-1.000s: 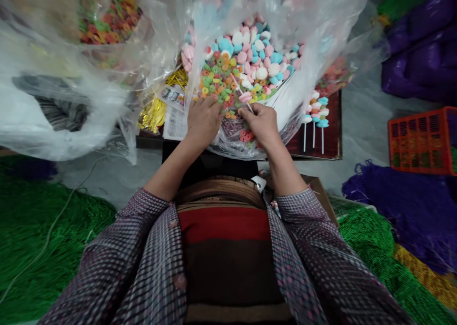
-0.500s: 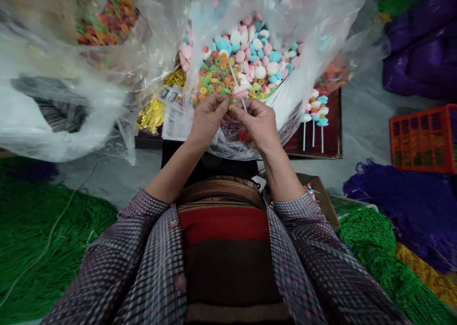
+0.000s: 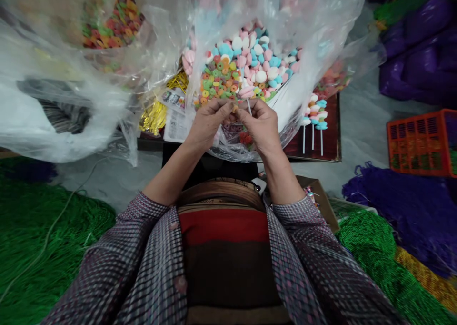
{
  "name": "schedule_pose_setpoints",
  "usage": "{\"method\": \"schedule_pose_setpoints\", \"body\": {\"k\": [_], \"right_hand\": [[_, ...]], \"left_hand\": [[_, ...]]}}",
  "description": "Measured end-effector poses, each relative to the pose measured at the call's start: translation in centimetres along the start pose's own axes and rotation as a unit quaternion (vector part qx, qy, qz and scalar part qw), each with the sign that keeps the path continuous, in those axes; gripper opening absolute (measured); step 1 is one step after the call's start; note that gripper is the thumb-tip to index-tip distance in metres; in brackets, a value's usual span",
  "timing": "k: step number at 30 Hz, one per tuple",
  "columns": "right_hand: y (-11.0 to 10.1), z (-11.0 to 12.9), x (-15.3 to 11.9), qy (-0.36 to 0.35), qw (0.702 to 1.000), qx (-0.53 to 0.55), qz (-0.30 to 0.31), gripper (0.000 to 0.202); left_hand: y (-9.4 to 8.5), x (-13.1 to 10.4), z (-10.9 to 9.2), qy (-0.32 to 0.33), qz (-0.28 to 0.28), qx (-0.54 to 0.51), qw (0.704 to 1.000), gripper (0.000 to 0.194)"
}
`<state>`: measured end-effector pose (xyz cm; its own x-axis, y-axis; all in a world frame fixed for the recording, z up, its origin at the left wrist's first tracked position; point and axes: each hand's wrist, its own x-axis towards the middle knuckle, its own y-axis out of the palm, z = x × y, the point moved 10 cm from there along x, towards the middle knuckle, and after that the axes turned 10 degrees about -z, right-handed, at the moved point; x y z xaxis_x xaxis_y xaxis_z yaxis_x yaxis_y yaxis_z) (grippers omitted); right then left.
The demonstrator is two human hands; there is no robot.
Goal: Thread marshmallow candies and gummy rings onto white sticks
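Observation:
My left hand and my right hand meet over the front of a clear plastic bag, fingers closed in a pinch. Between their fingertips is a small orange candy ring. A white stick rises from my right hand's fingers, with a pink marshmallow-like candy on it. Just beyond lie loose candy rings in green, orange and yellow. Behind them is a heap of pink, white and blue candies. To the right, several finished-looking candy skewers lie on the dark red table.
Another clear bag with colourful rings stands at the back left, near gold tinsel. An open cardboard box is below the table at right. Green strands, purple strands and an orange crate surround the place.
The stick in my right hand has swung more upright, and its pink candy has shifted slightly right. Both hands keep their pinch at the orange ring. The view has shifted slightly.

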<state>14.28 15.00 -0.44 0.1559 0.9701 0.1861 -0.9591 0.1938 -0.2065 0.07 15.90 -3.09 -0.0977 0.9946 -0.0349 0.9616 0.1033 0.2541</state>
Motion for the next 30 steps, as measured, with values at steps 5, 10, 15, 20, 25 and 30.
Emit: {"method": "schedule_pose_setpoints", "body": {"k": [5, 10, 15, 20, 25, 30], "right_hand": [[-0.7, 1.9, -0.3, -0.009, 1.0, -0.028, -0.008, 0.035], [-2.0, 3.6, -3.4, 0.091, 0.994, 0.005, 0.06, 0.037], [-2.8, 4.0, -6.7, 0.118, 0.985, -0.039, 0.118, 0.034], [-2.9, 3.6, -6.8, 0.098, 0.988, -0.075, 0.096, 0.035], [-3.0, 3.0, -6.9, 0.117, 0.987, -0.074, 0.078, 0.035], [-2.4, 2.3, -6.9, 0.129, 0.987, -0.06, 0.069, 0.041]], "left_hand": [[-0.1, -0.2, 0.2, -0.052, -0.011, -0.028, 0.998, 0.024], [-0.9, 0.1, -0.1, -0.103, -0.051, -0.071, 0.991, 0.019], [-1.2, 0.4, -0.7, -0.106, -0.073, -0.073, 0.989, 0.012], [-1.1, 0.6, -0.9, -0.051, -0.076, -0.031, 0.995, 0.017], [-1.0, 0.0, -2.7, 0.06, -0.058, 0.045, 0.995, 0.019], [0.2, -1.7, -4.9, 0.141, -0.029, 0.157, 0.977, 0.008]]}}
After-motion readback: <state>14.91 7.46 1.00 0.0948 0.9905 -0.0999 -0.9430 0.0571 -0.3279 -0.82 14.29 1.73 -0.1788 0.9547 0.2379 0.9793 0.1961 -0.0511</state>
